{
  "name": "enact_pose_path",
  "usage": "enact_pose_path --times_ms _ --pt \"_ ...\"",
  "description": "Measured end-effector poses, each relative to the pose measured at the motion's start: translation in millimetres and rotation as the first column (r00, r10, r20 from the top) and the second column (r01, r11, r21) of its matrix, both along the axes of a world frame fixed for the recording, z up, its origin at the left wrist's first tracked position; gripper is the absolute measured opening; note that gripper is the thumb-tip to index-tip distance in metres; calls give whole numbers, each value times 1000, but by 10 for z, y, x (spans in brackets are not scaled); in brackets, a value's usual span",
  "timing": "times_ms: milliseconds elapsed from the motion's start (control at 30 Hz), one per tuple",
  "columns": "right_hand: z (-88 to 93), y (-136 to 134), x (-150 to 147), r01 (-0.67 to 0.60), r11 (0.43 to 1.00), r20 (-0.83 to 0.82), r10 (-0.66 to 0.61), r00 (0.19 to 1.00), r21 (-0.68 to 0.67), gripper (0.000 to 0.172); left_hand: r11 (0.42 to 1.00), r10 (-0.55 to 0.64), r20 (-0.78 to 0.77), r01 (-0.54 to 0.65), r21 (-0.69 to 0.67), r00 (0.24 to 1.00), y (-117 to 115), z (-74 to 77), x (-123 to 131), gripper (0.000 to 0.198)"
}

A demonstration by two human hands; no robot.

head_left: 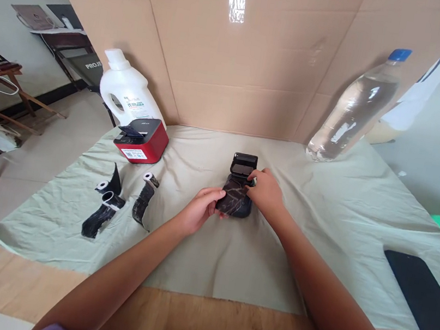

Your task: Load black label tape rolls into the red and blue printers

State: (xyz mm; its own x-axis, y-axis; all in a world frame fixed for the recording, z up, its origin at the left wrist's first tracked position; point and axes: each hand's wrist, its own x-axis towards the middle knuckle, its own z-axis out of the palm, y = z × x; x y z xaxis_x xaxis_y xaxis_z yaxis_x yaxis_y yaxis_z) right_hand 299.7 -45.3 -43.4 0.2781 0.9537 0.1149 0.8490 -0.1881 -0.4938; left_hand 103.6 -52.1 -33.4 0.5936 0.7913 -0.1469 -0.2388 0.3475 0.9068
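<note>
A small black portable printer lies on the cloth in front of me, its hinged lid flipped up. A dark paper strip with pale streaks hangs over its front. My left hand grips the printer's left side, thumb on the strip's edge and fingers partly hidden beneath. Closed at the upper right, by the lid opening, my right hand has thumb and forefinger at the strip's edge. What lies inside the compartment is mostly hidden by that hand and the strip.
Paper rolls with black tails and another such roll lie left. Behind them stand a red-and-black printer and a white detergent bottle. A water bottle leans on the cardboard; a phone lies right.
</note>
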Motion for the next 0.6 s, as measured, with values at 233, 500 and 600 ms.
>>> enact_pose_path --times_ms 233,500,600 --pt "34 3 -8 80 995 -6 -80 997 -55 20 997 -42 -98 35 -70 994 -203 -296 -2 33" --pt "12 29 15 62 996 -13 -63 998 -69 17 938 -329 -300 274 -210 896 -233 -290 -86 43" --pt "-36 77 74 -6 997 -56 2 998 -78 22 913 -384 -284 315 -261 878 -196 -258 -126 48"
